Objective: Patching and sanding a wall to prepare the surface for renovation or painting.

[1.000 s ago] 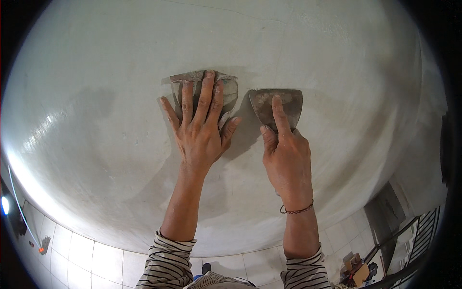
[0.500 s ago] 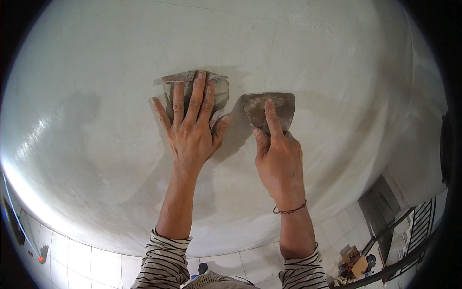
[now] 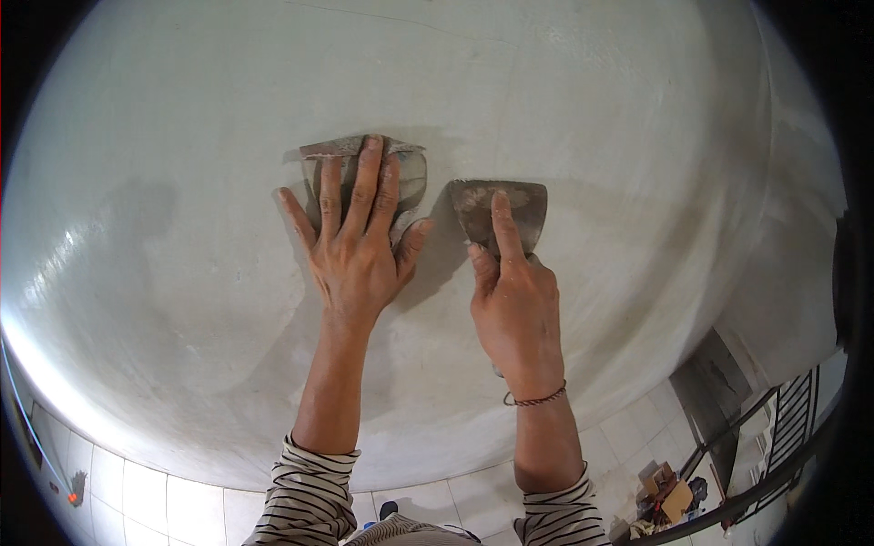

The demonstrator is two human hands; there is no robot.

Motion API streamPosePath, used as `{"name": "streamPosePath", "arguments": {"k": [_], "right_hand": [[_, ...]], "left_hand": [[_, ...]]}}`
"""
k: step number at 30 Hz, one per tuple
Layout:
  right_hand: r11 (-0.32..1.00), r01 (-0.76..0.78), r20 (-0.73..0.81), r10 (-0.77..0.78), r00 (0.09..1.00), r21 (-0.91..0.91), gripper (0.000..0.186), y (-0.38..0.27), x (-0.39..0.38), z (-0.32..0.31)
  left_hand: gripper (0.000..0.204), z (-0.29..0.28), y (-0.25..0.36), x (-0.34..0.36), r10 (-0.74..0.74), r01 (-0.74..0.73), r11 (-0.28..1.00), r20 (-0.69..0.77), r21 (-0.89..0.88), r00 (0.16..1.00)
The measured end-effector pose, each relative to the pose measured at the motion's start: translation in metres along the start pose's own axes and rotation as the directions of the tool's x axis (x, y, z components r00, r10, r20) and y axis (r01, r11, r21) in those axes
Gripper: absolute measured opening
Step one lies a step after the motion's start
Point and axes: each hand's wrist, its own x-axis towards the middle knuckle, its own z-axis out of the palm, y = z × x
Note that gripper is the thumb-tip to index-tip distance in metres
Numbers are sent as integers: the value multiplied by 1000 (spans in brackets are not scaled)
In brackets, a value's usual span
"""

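My left hand (image 3: 355,259) presses a broad, wide-topped scraper plate (image 3: 414,177) against the pale grey plastered surface (image 3: 209,300). Its fingers lie spread along the plate's face, with the thumb out beside the lower right side. A rough grey crust runs along the plate's top edge; any handle is hidden under the palm. To the right, my right hand (image 3: 519,309) grips a putty knife (image 3: 528,205), its index finger stretched up the dark, stained blade. The thumb rests by the blade's lower left, and the blade's top edge lies at the surface.
A thin crack (image 3: 401,18) crosses the surface at the top. White floor tiles (image 3: 196,510) run along the bottom. At lower right lie a pile of cardboard and clutter (image 3: 669,500) and a dark barred railing (image 3: 792,423). A thin blue-white line (image 3: 32,428) stands at far left.
Both hands and their tools appear slightly farther left, partly because the whole view has shifted. The right hand has come a little closer to the left. Both grips look the same.
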Motion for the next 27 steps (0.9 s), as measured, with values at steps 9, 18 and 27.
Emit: {"name": "streamPosePath", "arguments": {"k": [9,18,27], "right_hand": [[998,-62,59,62,996,-5,54,-2,2,-2],[992,-124,121,119,985,33,52,-11,4,-10],[992,-121,40,120,992,25,53,-12,-3,4]], "left_hand": [[53,2,1,1,-4,4,1000,8,-6,1000],[52,2,-2,3,-4,3,999,13,42,1000],[52,5,-7,1,-7,6,998,8,57,1000]]}}
